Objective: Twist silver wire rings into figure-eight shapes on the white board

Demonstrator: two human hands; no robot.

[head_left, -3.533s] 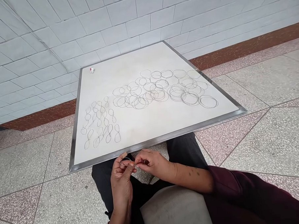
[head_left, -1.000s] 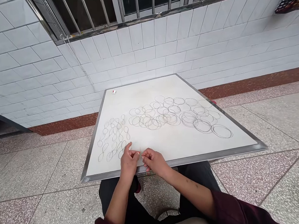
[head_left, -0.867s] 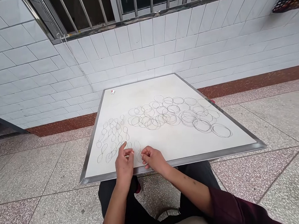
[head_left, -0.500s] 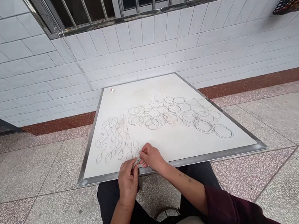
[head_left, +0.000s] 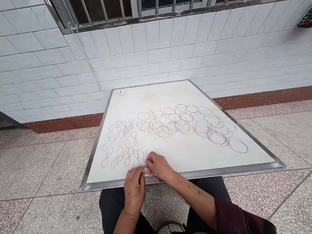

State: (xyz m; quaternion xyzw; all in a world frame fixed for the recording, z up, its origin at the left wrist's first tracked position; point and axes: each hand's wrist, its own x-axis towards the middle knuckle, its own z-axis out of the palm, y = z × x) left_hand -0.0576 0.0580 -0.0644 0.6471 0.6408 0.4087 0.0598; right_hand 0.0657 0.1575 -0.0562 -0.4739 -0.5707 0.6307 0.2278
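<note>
At the table's near edge, my left hand (head_left: 134,187) and my right hand (head_left: 158,166) are close together, fingertips pinched. Between them is a thin dark loop (head_left: 139,155), partly hidden by the fingers; the right fingertips are on its right side. Several twisted figure-eight loops (head_left: 128,156) lie in rows on the white board to the left. Many round thin rings (head_left: 217,138) overlap across the middle and right of the board.
The white tabletop (head_left: 155,93) has a metal rim (head_left: 225,170). A small white and red object (head_left: 122,93) lies at its far left corner. Behind stands a tiled wall (head_left: 158,56) below a barred window. My legs are under the near edge.
The view has shifted slightly, so the table sits a little differently in it. The loop at my fingertips has moved left, against the neighbouring figure-eight loop. Both hands remain close together.
</note>
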